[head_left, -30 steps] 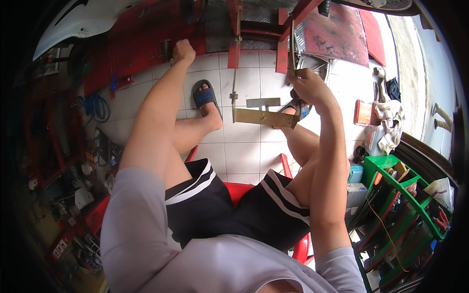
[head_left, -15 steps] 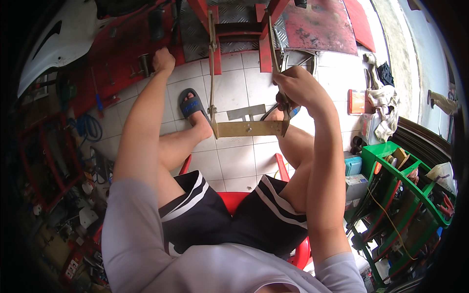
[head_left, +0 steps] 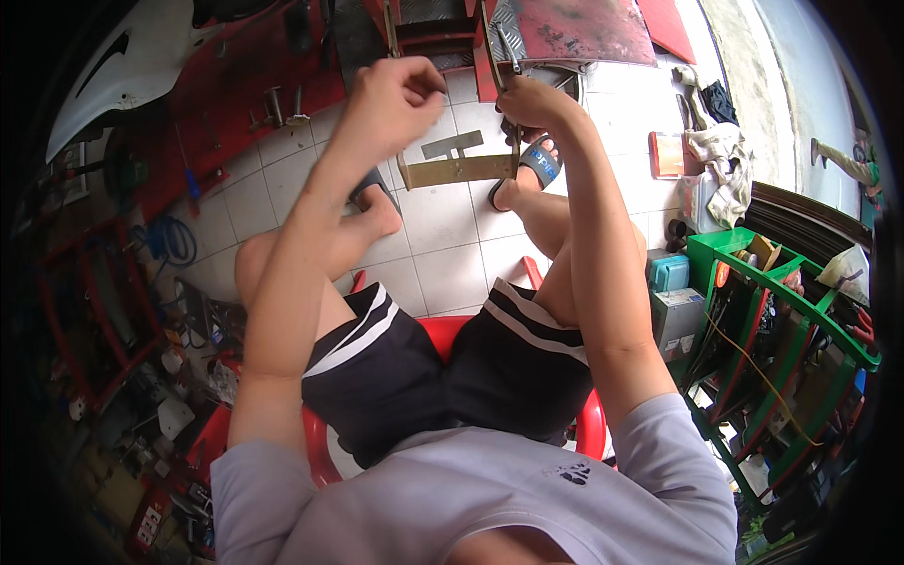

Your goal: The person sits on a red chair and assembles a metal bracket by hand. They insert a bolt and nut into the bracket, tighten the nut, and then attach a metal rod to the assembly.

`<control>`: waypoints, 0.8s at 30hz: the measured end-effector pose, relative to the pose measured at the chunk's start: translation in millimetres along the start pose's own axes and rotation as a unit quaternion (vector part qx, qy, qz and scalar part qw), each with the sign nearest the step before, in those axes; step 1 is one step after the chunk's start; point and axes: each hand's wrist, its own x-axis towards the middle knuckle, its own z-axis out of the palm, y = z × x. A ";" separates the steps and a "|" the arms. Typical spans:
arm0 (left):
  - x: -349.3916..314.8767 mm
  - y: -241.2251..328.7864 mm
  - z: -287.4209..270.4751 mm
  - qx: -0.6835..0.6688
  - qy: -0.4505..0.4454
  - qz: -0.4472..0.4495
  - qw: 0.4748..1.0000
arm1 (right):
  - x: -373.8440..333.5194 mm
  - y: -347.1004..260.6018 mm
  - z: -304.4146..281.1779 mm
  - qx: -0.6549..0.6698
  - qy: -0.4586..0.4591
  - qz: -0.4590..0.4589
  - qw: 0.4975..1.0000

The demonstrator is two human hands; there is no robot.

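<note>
I sit on a red plastic chair (head_left: pixel 591 435) with both arms stretched out over a white tiled floor. My right hand (head_left: pixel 535 102) grips a thin metal tool (head_left: pixel 515 151) whose lower end meets a flat tan metal bar (head_left: pixel 457 171) held just above the floor. My left hand (head_left: pixel 395 92) hovers to the left of it with the fingers curled in; I cannot make out anything in it. A grey T-shaped piece (head_left: pixel 450 145) lies on the tiles behind the bar. My feet wear blue sandals (head_left: pixel 541 162).
A red metal frame (head_left: pixel 443 38) and red panels (head_left: pixel 584 28) stand ahead. A green rack (head_left: pixel 744 273) of tools and boxes fills the right. Red shelving with clutter (head_left: pixel 104 311) lines the left. A white body panel (head_left: pixel 122 75) lies at the upper left, rags (head_left: pixel 716 151) at the upper right.
My left hand has left the red frame at the far left and come in beside the right hand. The view has tipped, so the bar and both hands sit higher and more central.
</note>
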 end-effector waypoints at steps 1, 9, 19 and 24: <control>-8.8 5.8 16.5 -0.016 -0.015 0.022 1.000 | 0.2 2.1 0.3 -0.001 0.008 0.000 1.000; -16.2 5.3 57.9 0.034 0.018 0.102 0.994 | 8.8 3.7 2.4 -0.043 0.002 -0.020 0.999; -23.8 -1.4 69.5 -0.079 0.012 0.004 0.997 | -0.4 -6.4 0.3 -0.090 -0.010 0.003 0.996; -15.4 -4.5 48.9 -0.426 -0.154 -0.216 0.865 | -0.3 -7.0 0.3 -0.093 -0.010 0.003 0.996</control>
